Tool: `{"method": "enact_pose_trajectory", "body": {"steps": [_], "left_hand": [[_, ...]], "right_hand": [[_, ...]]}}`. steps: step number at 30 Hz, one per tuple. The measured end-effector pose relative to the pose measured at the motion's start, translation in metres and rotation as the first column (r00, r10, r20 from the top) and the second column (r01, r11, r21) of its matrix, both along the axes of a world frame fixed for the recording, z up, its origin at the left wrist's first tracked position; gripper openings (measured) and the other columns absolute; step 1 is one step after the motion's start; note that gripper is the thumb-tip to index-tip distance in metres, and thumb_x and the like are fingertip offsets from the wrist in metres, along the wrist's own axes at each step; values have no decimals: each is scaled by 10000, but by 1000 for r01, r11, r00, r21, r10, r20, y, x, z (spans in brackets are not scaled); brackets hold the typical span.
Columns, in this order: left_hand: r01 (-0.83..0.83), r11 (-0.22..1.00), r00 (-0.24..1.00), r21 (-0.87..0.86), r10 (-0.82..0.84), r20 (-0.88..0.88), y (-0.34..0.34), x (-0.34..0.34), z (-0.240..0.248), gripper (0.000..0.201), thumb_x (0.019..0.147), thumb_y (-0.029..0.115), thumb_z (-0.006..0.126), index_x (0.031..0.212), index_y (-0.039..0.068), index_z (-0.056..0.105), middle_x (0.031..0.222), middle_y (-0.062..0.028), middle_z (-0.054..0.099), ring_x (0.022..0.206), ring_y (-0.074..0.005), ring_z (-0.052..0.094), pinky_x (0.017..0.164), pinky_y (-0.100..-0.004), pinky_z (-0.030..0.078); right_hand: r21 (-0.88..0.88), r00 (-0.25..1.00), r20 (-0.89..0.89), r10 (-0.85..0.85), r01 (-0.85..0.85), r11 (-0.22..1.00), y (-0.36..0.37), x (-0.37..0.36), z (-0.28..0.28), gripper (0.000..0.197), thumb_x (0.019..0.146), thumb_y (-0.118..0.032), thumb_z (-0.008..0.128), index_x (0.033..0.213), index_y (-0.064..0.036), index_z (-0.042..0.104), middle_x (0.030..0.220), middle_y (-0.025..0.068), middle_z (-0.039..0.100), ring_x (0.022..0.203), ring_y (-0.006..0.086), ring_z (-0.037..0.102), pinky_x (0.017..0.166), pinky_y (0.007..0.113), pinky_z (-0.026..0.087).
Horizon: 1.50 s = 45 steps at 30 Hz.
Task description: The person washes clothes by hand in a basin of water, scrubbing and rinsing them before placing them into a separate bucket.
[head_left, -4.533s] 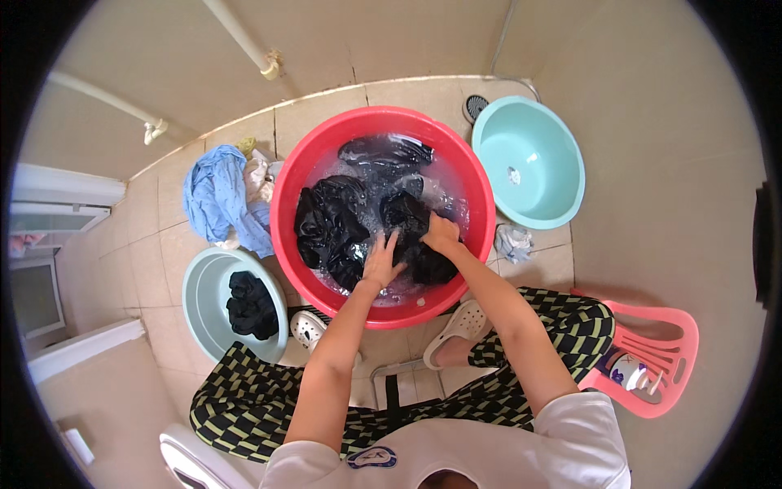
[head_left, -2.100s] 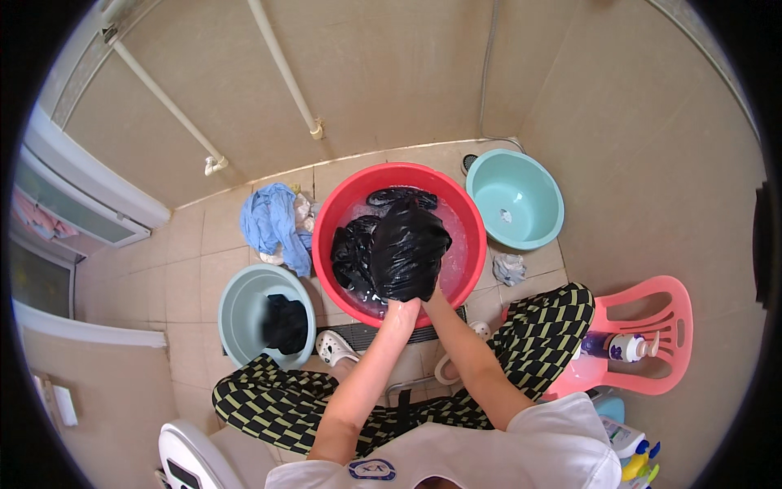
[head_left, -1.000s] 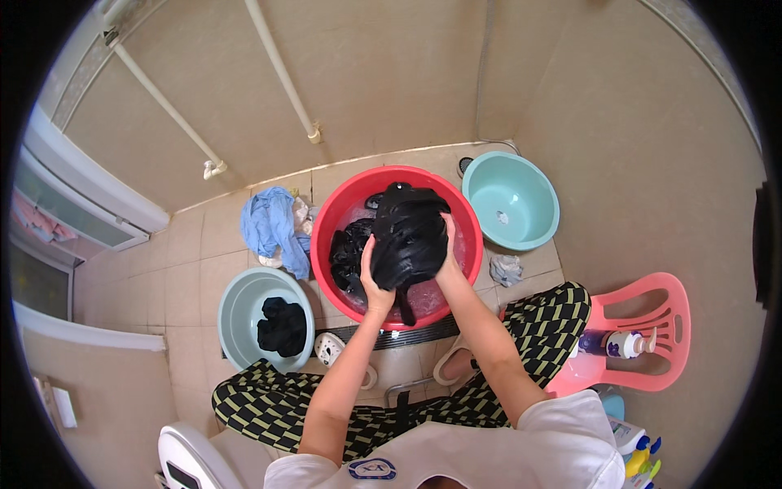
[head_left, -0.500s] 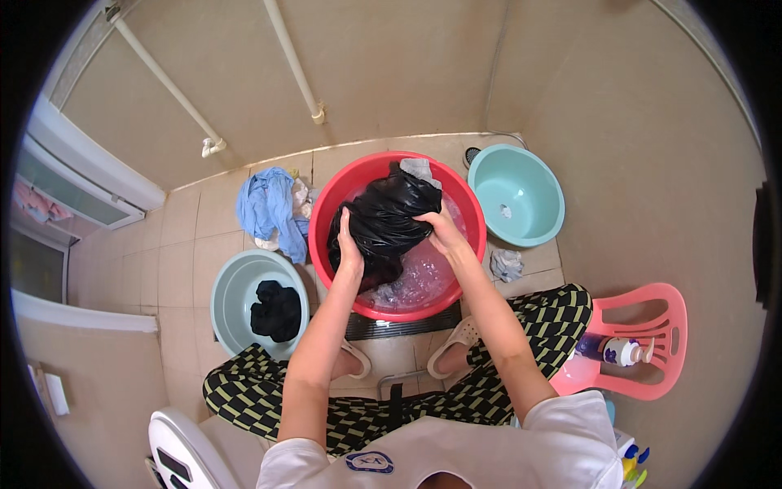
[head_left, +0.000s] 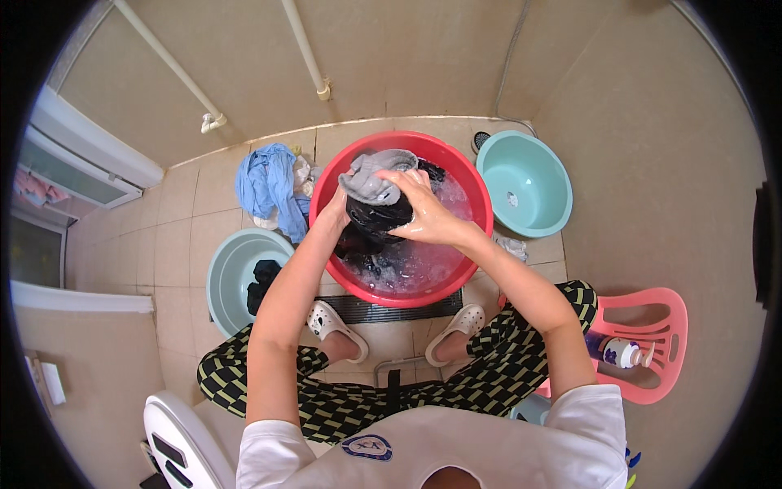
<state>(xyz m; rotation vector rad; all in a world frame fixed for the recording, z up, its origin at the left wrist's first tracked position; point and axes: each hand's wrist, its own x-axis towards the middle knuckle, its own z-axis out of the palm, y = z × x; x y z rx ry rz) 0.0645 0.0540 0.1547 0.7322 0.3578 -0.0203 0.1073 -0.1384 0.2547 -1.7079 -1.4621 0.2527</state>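
A wet, shiny black garment (head_left: 380, 218) with a grey cloth part (head_left: 376, 175) on top is bunched up over the red basin (head_left: 482, 200). My left hand (head_left: 336, 207) grips its left side, with the fingers partly hidden behind the cloth. From the right, my right hand (head_left: 425, 210) clasps the bundle, its fingers over the grey part and its thumb under the black. I cannot tell whether grey and black are one piece. Foamy, murky water (head_left: 415, 273) fills the basin, and some dark cloth lies in it.
A pale blue basin (head_left: 218, 285) with black cloth (head_left: 262, 281) stands at left. Light blue clothes (head_left: 271, 187) lie heaped behind it. At right are a turquoise basin (head_left: 529, 175), a grey cloth (head_left: 513, 247), and a pink chair (head_left: 669, 326) holding a pump bottle (head_left: 623, 352).
The bundle has been turned and gathered, bringing the grey part up toward the left. My right hand has shifted left and closed over it. The view has moved slightly.
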Motion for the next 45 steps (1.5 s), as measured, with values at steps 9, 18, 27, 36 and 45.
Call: {"method": "enact_pose_trajectory", "body": {"steps": [9,18,27,36,45], "left_hand": [[389,897,920,209,-369,-129,13,-9,37,336,931,312,413,1098,64,568,1013,-73,623,856,-182,609,767,-304,504],[534,799,846,279,-498,-192,13,-3,54,333,932,312,411,1091,65,570,993,-70,628,824,-178,616,733,-299,515],[531,787,848,315,-488,-208,14,13,60,308,933,290,417,1070,65,575,940,-60,637,759,-160,627,649,-293,532],[545,733,838,406,-487,-246,8,22,53,287,920,242,433,1081,49,571,948,-69,631,784,-165,624,683,-304,527],[461,803,887,377,-401,-230,1,24,36,347,921,306,414,1085,46,573,980,-73,627,811,-182,620,696,-313,523]], "right_hand": [[-58,948,307,88,-74,996,8,-10,8,725,615,-255,768,1257,-234,432,949,62,419,969,282,413,915,558,186],[-160,879,433,197,-140,977,4,-11,1,766,548,-148,779,1220,-333,460,1014,68,426,994,299,403,892,652,199],[-198,801,558,219,-128,972,0,-9,1,795,535,-197,795,1244,-332,460,1064,78,425,1021,275,418,859,684,243],[-256,839,488,240,-126,959,-8,-5,3,838,537,-147,788,1268,-336,424,1067,86,424,1032,289,411,914,699,190],[-313,802,527,280,-123,942,-15,0,5,810,575,-188,787,1280,-341,418,1090,78,430,1068,274,410,906,680,219]]}}
